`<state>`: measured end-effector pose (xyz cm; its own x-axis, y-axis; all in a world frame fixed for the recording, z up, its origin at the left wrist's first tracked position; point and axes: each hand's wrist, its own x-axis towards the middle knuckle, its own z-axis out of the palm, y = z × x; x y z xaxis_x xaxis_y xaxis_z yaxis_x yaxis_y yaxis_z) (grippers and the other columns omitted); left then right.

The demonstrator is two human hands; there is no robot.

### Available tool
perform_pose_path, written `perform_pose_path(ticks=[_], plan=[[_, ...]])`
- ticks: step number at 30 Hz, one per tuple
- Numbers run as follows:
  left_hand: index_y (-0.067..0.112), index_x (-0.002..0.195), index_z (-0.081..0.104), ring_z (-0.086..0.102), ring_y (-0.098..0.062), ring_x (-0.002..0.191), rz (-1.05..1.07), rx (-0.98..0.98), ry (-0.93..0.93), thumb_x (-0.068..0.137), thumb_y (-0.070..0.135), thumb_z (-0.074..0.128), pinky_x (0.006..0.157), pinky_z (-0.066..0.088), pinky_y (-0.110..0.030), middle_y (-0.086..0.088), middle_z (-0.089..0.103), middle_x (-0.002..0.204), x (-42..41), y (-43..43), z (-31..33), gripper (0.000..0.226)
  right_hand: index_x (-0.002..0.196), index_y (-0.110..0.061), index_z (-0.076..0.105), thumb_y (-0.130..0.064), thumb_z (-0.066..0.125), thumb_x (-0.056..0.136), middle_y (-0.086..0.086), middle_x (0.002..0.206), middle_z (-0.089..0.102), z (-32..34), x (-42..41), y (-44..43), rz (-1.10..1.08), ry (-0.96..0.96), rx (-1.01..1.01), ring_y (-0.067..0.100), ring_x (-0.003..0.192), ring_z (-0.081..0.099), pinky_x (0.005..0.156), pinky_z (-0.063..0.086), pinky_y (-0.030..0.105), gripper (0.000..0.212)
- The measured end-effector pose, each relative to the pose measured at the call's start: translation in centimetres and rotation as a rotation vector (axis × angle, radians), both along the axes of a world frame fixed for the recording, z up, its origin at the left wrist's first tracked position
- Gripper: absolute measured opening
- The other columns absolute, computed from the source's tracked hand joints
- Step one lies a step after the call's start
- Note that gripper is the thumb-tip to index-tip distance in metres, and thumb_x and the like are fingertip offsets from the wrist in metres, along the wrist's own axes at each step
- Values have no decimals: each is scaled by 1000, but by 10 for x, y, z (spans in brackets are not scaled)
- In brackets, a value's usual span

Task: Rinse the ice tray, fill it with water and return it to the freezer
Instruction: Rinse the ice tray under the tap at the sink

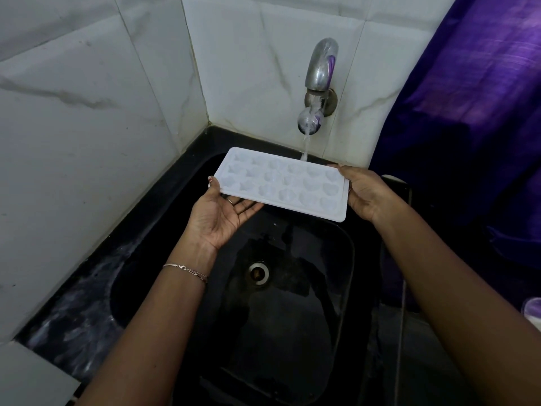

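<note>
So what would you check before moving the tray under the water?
1. Running water from the tap: ok.
2. Both ends of the tray held, left hand beneath with thumb on the rim, right hand gripping: ok.
3. Its cups face up: ok.
4. Stream landing in the cups: not ok, it falls at the far edge.
5. Held over the sink: ok.
6. Already clean: cannot tell.

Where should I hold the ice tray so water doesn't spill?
Hold the ice tray by its two short ends, one hand from each side, like the left hand and right hand here. It is long and flat with a rim all round, so end grips should keep it level, pockets up, and its top open to the tap.
</note>
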<state>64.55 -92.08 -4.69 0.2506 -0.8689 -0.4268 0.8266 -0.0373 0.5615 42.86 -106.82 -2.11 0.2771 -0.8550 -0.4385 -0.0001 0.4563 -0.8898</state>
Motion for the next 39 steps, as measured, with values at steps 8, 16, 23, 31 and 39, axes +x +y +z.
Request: perform_pose_path(ticks=[8, 16, 23, 31, 39], plan=[[14, 138, 44, 62, -38, 112, -28, 2, 13, 98, 53, 32, 84, 56, -51, -20, 60, 129, -12, -6, -4, 57, 107, -3, 69, -14, 51, 98, 13, 108, 70, -2, -16, -1, -37, -10, 11, 24, 91, 69, 77, 58, 36, 22], [14, 140, 43, 64, -38, 109, -47, -2, 28, 98, 53, 32, 80, 57, -50, -20, 62, 127, -20, -10, -7, 58, 109, -5, 68, -16, 50, 99, 13, 107, 70, -5, -26, 0, -55, -11, 21, 24, 90, 68, 75, 58, 35, 23], [13, 135, 46, 63, -39, 111, -59, -8, 61, 99, 52, 33, 82, 56, -51, -20, 62, 126, -31, -13, -10, 56, 109, -8, 69, -20, 51, 99, 11, 108, 71, -8, -39, -1, -79, 5, 32, 24, 95, 68, 73, 57, 35, 24], [12, 127, 51, 64, -38, 109, -85, 0, 79, 99, 52, 32, 81, 57, -51, -20, 63, 125, -46, -19, -10, 52, 105, -10, 71, -22, 53, 98, 11, 109, 71, -10, -56, -2, -114, 9, 36, 23, 95, 69, 73, 56, 35, 23], [10, 128, 50, 63, -39, 110, -115, -4, 88, 99, 51, 33, 82, 56, -51, -21, 63, 124, -61, -24, -11, 53, 109, -9, 70, -23, 53, 98, 11, 110, 71, -8, -72, 0, -162, -2, 68, 26, 99, 68, 69, 55, 36, 24]])
